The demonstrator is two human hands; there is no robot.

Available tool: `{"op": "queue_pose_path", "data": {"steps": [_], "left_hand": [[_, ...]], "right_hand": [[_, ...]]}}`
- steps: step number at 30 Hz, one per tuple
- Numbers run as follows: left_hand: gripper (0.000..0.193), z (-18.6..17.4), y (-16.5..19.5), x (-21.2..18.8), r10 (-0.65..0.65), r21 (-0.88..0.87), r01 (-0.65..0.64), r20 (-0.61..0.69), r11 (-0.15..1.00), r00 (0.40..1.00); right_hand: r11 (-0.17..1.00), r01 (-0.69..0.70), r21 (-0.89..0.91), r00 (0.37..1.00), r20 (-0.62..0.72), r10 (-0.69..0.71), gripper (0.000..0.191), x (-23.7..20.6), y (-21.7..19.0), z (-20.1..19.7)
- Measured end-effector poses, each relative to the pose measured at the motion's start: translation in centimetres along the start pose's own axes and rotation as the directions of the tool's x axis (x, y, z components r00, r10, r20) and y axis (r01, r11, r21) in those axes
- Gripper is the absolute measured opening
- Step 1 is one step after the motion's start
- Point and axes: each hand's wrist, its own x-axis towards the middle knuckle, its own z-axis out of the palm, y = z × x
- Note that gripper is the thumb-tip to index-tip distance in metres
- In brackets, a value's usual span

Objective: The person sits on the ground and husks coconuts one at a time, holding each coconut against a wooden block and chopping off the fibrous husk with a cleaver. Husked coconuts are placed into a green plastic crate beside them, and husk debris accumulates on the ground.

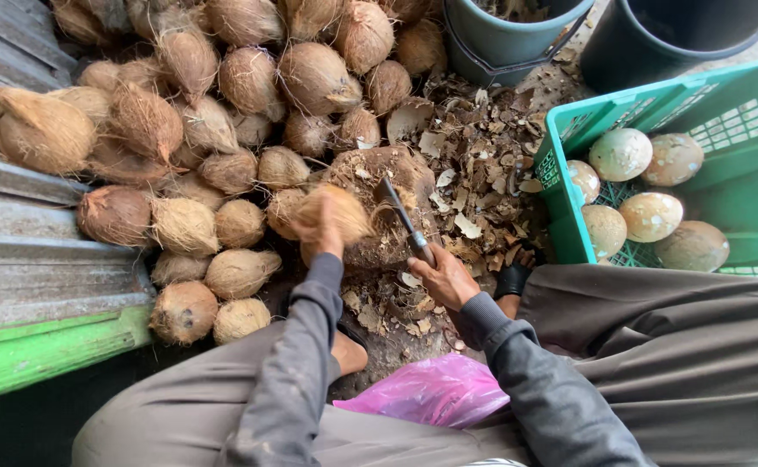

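Hands over chopping stump [396, 177]: L hand [320, 232] arm extended, fingers gripping husked coconut [331, 212] on stump top; R hand [446, 278] fingers closed on knife [402, 216], blade angled twd coconut.

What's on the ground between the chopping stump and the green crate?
In the head view, a litter of broken shell chips covers the ground between the stump and the green crate. Nothing else shows in that stretch.
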Motion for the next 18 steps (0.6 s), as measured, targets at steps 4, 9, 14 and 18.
{"op": "queue_pose_path", "data": {"steps": [4,9,14,18], "left_hand": [[0.086,1.4,-1.7,0.8,0.897,0.689,-0.724,0.307,0.020,0.317],[0.057,1.3,-1.4,5.4,0.561,0.610,-0.740,0.521,0.283,0.643],[0.073,1.5,-2.5,5.4,0.592,0.478,-0.609,0.207,0.633,0.779],[0.068,2.0,-3.9,4.9,0.556,0.353,-0.581,0.181,0.733,0.811]], "right_hand": [[0.995,0.064,0.077,0.997,-0.042,-0.060,0.027,-1.6,-3.4,-2.2],[0.912,0.267,0.312,0.962,-0.148,-0.231,0.020,-3.0,-6.2,-4.1],[0.923,0.334,0.193,0.935,-0.192,-0.298,0.020,-2.5,-5.0,-3.3],[0.977,0.127,0.173,0.989,-0.101,-0.110,0.022,-1.2,-2.6,0.9]]}}
